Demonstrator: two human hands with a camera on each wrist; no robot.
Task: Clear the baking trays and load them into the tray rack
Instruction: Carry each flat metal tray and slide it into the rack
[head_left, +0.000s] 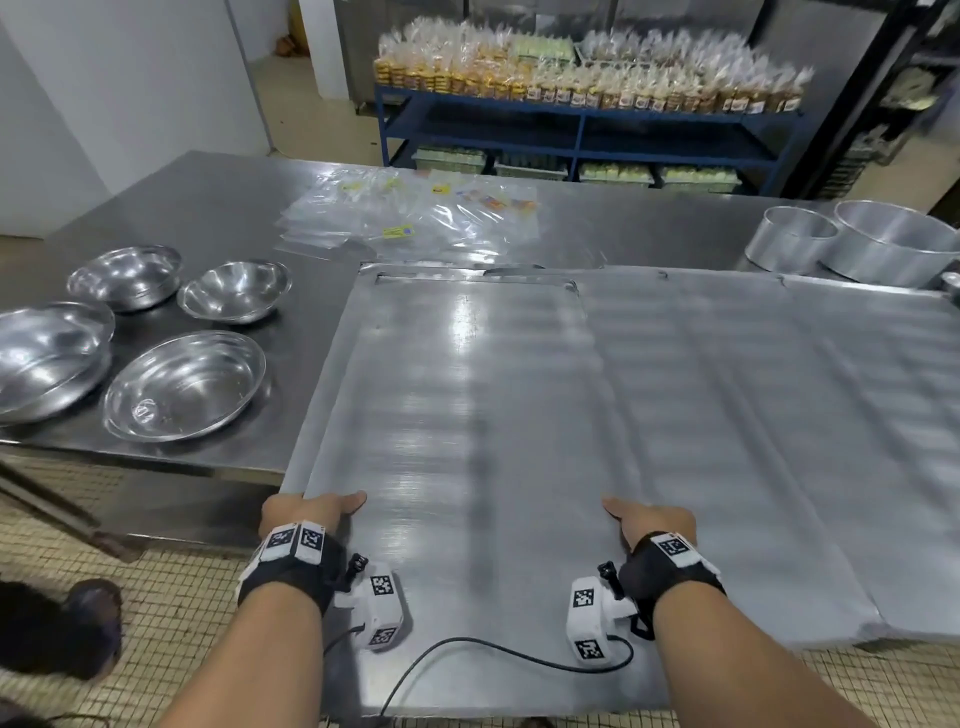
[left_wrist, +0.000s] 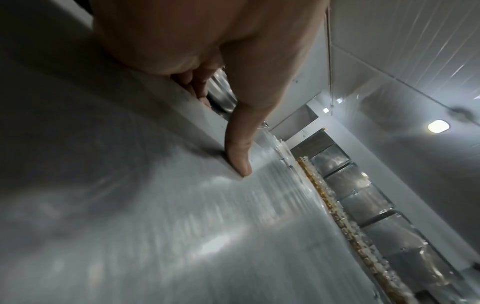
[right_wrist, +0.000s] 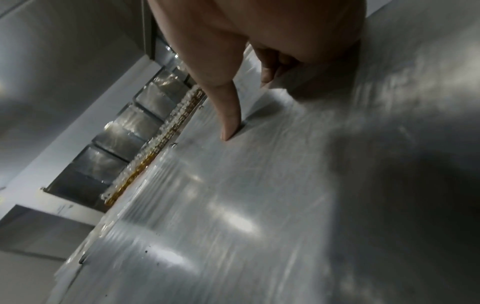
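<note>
A large flat metal baking tray (head_left: 467, 415) reaches from the steel table (head_left: 218, 208) out over its near edge towards me. It looks blurred. My left hand (head_left: 311, 512) grips its left rim, thumb (left_wrist: 240, 152) on top and fingers curled under the edge. My right hand (head_left: 649, 519) grips the right rim the same way, thumb (right_wrist: 231, 117) pressed on the tray's top (right_wrist: 259, 205). More flat trays (head_left: 779, 415) lie under and to the right of it. The held tray's top (left_wrist: 182, 226) is bare.
Several steel bowls (head_left: 184, 384) sit on the table's left part. Clear plastic bags (head_left: 415, 218) lie behind the trays, and two round metal pans (head_left: 883, 241) stand at the back right. A blue shelf (head_left: 587, 124) with bagged bread stands beyond. A shoe (head_left: 98, 608) is on the tiled floor at the left.
</note>
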